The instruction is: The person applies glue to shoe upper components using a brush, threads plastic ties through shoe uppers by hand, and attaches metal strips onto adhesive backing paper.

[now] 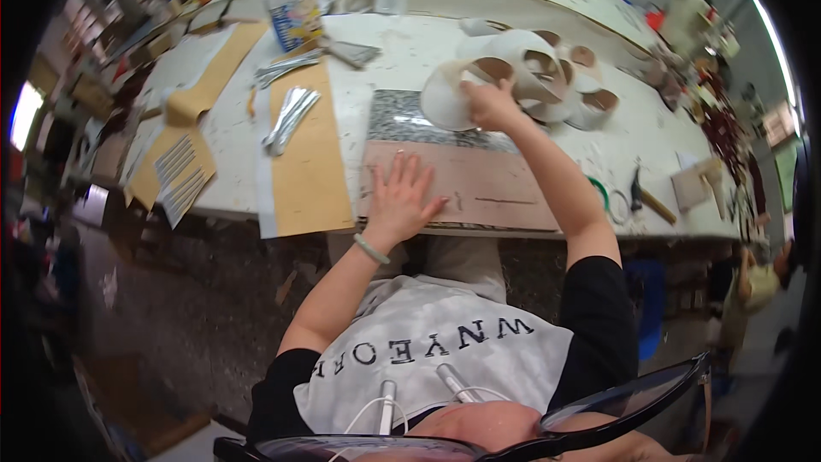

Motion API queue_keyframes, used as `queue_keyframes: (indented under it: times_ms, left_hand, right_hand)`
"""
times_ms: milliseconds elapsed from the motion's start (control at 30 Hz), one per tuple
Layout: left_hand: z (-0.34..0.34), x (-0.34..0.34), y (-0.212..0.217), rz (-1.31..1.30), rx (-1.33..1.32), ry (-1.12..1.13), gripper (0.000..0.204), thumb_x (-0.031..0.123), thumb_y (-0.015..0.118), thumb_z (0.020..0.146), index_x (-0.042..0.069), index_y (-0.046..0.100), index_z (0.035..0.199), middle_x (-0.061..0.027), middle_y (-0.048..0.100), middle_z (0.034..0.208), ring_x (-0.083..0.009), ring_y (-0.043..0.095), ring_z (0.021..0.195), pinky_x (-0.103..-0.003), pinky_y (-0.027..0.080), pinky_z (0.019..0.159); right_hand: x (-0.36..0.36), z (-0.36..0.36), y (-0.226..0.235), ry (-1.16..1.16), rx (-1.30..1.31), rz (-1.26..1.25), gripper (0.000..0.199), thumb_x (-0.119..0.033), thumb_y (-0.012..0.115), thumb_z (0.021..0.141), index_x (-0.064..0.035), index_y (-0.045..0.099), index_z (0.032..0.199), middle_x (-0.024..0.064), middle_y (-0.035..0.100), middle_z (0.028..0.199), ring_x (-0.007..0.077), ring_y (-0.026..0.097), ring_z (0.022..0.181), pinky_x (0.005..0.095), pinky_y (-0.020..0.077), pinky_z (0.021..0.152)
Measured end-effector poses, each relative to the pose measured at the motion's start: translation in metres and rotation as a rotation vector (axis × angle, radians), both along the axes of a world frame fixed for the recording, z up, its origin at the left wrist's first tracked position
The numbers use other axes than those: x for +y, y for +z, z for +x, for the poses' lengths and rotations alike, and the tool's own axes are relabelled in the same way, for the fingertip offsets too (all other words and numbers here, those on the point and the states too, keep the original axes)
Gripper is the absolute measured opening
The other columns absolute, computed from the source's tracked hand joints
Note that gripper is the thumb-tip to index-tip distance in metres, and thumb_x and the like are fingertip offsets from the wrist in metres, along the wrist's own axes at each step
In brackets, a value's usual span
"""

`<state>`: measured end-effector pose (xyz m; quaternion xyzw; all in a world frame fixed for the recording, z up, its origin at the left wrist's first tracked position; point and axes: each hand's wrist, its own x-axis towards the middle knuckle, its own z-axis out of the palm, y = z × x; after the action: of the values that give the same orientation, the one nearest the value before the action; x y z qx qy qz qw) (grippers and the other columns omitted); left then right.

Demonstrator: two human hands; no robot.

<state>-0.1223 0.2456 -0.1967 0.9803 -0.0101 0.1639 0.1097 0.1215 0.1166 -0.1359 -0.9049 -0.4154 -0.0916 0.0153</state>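
My left hand [400, 197] lies flat with fingers spread on a pinkish-brown board [505, 180] at the table's front edge. Behind that board shows a speckled grey stone slab [398, 115]. My right hand [492, 105] reaches past the slab, its fingers closed on the edge of a curled white piece [443, 98] with a tan inner side. The material of that piece is unclear. More curled white-and-tan pieces [534, 56] are heaped just beyond and to the right of this hand.
To the left, silver strips [291, 120] lie on brown paper [312, 188], and more strips [180, 171] rest farther left. A hammer [654, 201] and a green ring-shaped thing [599, 192] sit at right. A printed bag [298, 21] stands at the back.
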Motion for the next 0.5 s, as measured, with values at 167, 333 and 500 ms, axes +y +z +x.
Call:
queue_keyframes:
  times_ms: [167, 333, 500]
  left_hand:
    - [0.003, -0.003, 0.012, -0.068, -0.015, -0.035, 0.063, 0.054, 0.048, 0.088, 0.008, 0.049, 0.131, -0.0175, 0.039, 0.141, -0.0356, 0.028, 0.135, -0.062, 0.017, 0.106]
    - [-0.008, 0.039, 0.029, -1.072, -0.129, -0.041, 0.045, 0.026, 0.063, 0.088, 0.003, 0.054, 0.126, -0.0161, 0.054, 0.127, -0.0288, 0.047, 0.123, -0.039, 0.036, 0.102]
    - [-0.064, 0.171, 0.028, -0.982, -0.477, 0.504, 0.039, 0.019, 0.062, 0.089, 0.0, 0.054, 0.123, -0.0159, 0.057, 0.124, -0.0248, 0.053, 0.116, -0.036, 0.043, 0.094]
  right_hand:
    - [0.056, 0.053, 0.009, -0.198, 0.159, 0.449, 0.053, -0.028, 0.071, 0.076, -0.0072, 0.054, 0.122, 0.0163, 0.065, 0.106, 0.0342, 0.059, 0.104, 0.0548, 0.0387, 0.088]
    - [0.12, 0.082, 0.013, -0.301, 0.205, 0.091, 0.048, -0.036, 0.069, 0.078, -0.0057, 0.059, 0.115, 0.0163, 0.064, 0.109, 0.0335, 0.059, 0.105, 0.0542, 0.0404, 0.088]
    - [0.2, 0.024, 0.062, -0.086, 0.086, -0.142, 0.033, -0.036, 0.066, 0.082, -0.0099, 0.067, 0.103, 0.0119, 0.065, 0.11, 0.0294, 0.061, 0.103, 0.0547, 0.0418, 0.087]
